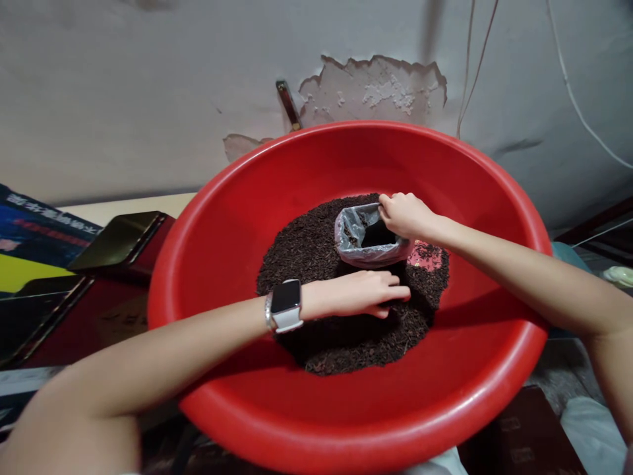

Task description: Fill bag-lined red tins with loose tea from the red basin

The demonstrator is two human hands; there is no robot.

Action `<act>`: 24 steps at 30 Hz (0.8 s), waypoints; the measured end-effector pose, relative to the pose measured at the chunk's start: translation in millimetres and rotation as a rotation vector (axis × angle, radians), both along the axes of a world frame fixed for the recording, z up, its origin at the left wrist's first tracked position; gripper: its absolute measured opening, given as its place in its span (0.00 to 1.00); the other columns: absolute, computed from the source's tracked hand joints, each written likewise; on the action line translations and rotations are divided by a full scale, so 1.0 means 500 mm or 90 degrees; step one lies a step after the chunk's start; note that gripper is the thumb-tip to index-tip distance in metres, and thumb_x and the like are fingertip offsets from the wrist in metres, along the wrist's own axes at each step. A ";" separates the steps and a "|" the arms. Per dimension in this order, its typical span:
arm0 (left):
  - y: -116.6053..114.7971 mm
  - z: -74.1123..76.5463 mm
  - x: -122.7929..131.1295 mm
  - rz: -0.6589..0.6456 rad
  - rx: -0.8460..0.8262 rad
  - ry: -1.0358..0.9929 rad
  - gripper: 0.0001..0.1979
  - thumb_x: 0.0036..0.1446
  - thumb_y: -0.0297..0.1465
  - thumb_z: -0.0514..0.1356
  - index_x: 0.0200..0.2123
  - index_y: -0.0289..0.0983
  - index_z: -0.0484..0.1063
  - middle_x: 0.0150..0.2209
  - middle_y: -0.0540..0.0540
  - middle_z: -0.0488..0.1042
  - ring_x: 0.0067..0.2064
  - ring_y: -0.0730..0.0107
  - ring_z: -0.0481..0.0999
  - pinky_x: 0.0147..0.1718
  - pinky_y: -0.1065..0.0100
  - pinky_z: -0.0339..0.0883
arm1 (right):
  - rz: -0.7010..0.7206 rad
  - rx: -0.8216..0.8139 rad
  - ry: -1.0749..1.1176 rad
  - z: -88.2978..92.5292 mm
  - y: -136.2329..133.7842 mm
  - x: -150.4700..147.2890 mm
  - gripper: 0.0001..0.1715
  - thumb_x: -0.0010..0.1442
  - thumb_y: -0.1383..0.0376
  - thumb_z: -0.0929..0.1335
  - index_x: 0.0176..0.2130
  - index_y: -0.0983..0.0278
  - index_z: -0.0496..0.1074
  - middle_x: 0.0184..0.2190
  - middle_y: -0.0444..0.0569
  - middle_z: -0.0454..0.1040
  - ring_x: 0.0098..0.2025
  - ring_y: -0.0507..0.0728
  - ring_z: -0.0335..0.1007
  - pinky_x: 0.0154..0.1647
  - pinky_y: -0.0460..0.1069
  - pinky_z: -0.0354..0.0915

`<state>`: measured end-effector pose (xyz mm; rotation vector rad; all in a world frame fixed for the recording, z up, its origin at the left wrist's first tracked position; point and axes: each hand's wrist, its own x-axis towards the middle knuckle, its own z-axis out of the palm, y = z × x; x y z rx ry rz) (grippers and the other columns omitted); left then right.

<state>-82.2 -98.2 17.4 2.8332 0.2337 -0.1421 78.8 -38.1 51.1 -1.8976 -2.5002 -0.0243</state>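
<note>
A wide red plastic basin [346, 415] holds a heap of dark, dry loose tea leaves [306, 244]. On the heap sits a small clear plastic bag [373, 254], its mouth spread wide, with some dark leaves inside. My right hand [405, 214] pinches the bag's rim at its far right corner. Just in front of the bag, my left hand [366, 293] hovers low over or touches the leaves, fingers stretched out and holding nothing I can see. A watch [287, 305] with a white strap is on my left wrist. A pink patterned piece [425, 255] lies partly under leaves to the right.
Behind the basin, a wall [198, 86] with peeling plaster rises close. A brown-handled tool [288, 104] leans there. Dark red boxes [119, 316] and a blue printed package [44, 221] crowd the left side. Another dark box [524, 432] stands at lower right.
</note>
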 end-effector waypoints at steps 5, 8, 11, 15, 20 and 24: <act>0.033 0.070 -0.020 0.210 0.021 -0.305 0.14 0.63 0.28 0.55 0.52 0.38 0.64 0.49 0.43 0.71 0.49 0.65 0.71 0.49 0.63 0.65 | 0.000 -0.011 0.001 0.006 -0.006 -0.002 0.22 0.67 0.64 0.56 0.52 0.71 0.68 0.46 0.64 0.74 0.44 0.64 0.72 0.38 0.52 0.61; 0.067 0.079 -0.042 0.308 0.076 -0.316 0.16 0.64 0.32 0.56 0.54 0.38 0.64 0.53 0.42 0.69 0.54 0.61 0.68 0.53 0.57 0.62 | 0.002 -0.015 -0.007 0.009 -0.008 -0.002 0.22 0.66 0.65 0.56 0.53 0.70 0.68 0.46 0.63 0.74 0.44 0.65 0.72 0.39 0.52 0.61; 0.077 0.080 -0.047 0.309 0.116 -0.267 0.16 0.62 0.38 0.59 0.50 0.38 0.67 0.53 0.42 0.70 0.56 0.56 0.65 0.53 0.53 0.60 | -0.009 -0.014 -0.006 0.008 -0.006 -0.003 0.22 0.67 0.64 0.55 0.52 0.70 0.68 0.45 0.63 0.75 0.44 0.65 0.72 0.38 0.52 0.61; 0.029 0.053 -0.019 0.166 0.047 -0.212 0.13 0.64 0.37 0.56 0.46 0.37 0.72 0.47 0.41 0.74 0.51 0.60 0.70 0.52 0.56 0.63 | -0.013 -0.009 -0.001 0.002 -0.002 -0.002 0.23 0.67 0.63 0.54 0.52 0.70 0.68 0.45 0.63 0.75 0.44 0.65 0.72 0.38 0.52 0.61; -0.047 -0.048 0.005 -0.023 -0.097 0.034 0.35 0.51 0.40 0.67 0.62 0.42 0.62 0.66 0.35 0.56 0.66 0.37 0.51 0.57 0.37 0.55 | -0.007 -0.002 0.006 -0.002 0.000 0.002 0.23 0.67 0.63 0.54 0.50 0.71 0.69 0.44 0.64 0.75 0.43 0.65 0.72 0.36 0.52 0.61; -0.061 -0.101 -0.006 -0.006 -0.147 0.150 0.47 0.44 0.37 0.71 0.66 0.49 0.53 0.71 0.37 0.40 0.68 0.28 0.38 0.52 0.23 0.46 | -0.005 -0.003 -0.002 -0.003 0.000 0.002 0.23 0.67 0.63 0.55 0.51 0.71 0.69 0.44 0.64 0.75 0.43 0.65 0.72 0.37 0.52 0.60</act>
